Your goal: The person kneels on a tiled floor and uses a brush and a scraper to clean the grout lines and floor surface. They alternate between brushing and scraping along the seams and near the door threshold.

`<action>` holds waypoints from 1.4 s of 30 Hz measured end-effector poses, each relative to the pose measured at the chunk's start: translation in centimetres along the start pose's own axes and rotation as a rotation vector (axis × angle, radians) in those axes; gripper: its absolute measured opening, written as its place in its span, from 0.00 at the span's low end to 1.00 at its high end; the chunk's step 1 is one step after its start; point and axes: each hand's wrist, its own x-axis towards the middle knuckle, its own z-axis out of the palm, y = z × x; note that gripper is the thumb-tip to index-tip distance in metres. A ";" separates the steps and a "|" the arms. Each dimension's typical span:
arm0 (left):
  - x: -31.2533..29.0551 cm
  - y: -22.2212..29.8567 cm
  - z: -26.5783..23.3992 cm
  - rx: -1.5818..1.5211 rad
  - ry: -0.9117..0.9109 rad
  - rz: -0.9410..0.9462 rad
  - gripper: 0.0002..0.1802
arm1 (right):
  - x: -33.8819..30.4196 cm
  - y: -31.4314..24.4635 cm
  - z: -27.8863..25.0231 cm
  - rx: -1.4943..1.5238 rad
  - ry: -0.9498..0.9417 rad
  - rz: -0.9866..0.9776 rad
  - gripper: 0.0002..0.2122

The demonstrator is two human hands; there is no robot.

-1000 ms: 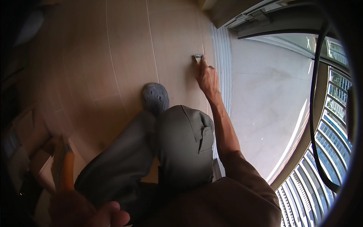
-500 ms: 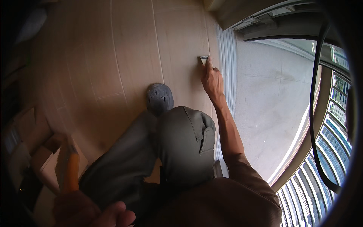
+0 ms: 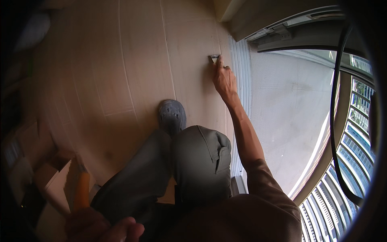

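My right hand [image 3: 224, 80] is closed round a small scraper [image 3: 215, 59] with a flat, wide blade. The blade is at the tan plank-look floor [image 3: 145, 48], close to the grooved pale door track [image 3: 242, 76]. Low at the left, my left hand [image 3: 102, 228] is closed on an orange-handled brush [image 3: 82, 187], held upright. Brown bristles show along its side, and shadow and blur hide part of it. Between my hands are my bent knee in dark trousers [image 3: 201, 161] and a grey shoe [image 3: 172, 115].
Beyond the track lies a pale grey balcony floor [image 3: 282, 113], edged by a slatted railing [image 3: 342, 169]. A black cable [image 3: 333, 121] hangs at the right. Cardboard boxes [image 3: 56, 181] stand at the left, and a door frame [image 3: 266, 20] rises at the top right.
My right hand and the scraper have moved slightly forward and left along the floor. The left hand still grips the brush, and the view has shifted a little.
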 end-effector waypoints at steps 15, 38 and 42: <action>1.2 1.0 -1.1 0.035 -0.071 -0.173 0.07 | 4.6 -2.0 -2.4 0.045 -0.042 -0.023 0.28; 1.2 2.9 -1.4 0.006 -0.025 -0.198 0.08 | 6.5 -1.8 -1.9 0.102 0.115 -0.075 0.30; 0.6 3.3 -0.2 -0.047 0.061 -0.113 0.08 | -3.3 1.1 -4.0 0.234 -0.009 0.079 0.28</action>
